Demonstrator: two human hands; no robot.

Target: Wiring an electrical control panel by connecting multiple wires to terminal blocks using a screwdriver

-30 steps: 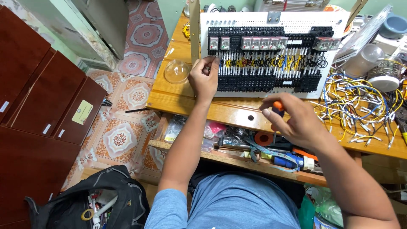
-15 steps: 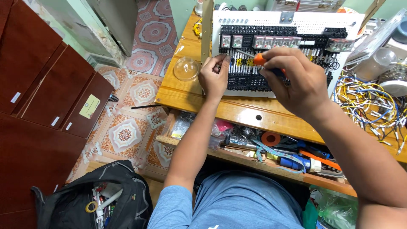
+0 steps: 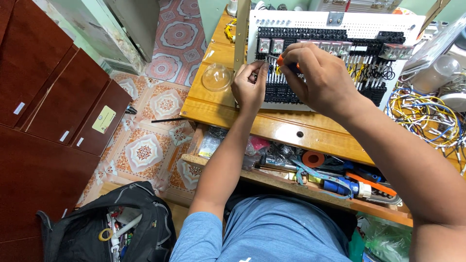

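A white perforated control panel [image 3: 359,26] with rows of black terminal blocks, clear relays and thin wires lies on the wooden bench [image 3: 213,104]. My right hand [image 3: 318,77] grips an orange-handled screwdriver [image 3: 283,62], its tip pointing left at the terminals near the panel's left edge. My left hand [image 3: 250,87] rests at that same edge, fingertips pinched at the terminal row close to the screwdriver tip. What the fingers pinch is too small to tell.
A clear plastic dome [image 3: 217,77] sits on the bench left of the panel. Loose coloured wires [image 3: 427,114] lie at right. The shelf below holds a tape roll [image 3: 313,158] and tools. An open black tool bag [image 3: 116,225] stands on the tiled floor beside brown cabinets [image 3: 53,97].
My right hand rose from the bench's front edge to the panel with the screwdriver and now meets my left hand at the terminals. The view has moved closer to the panel.
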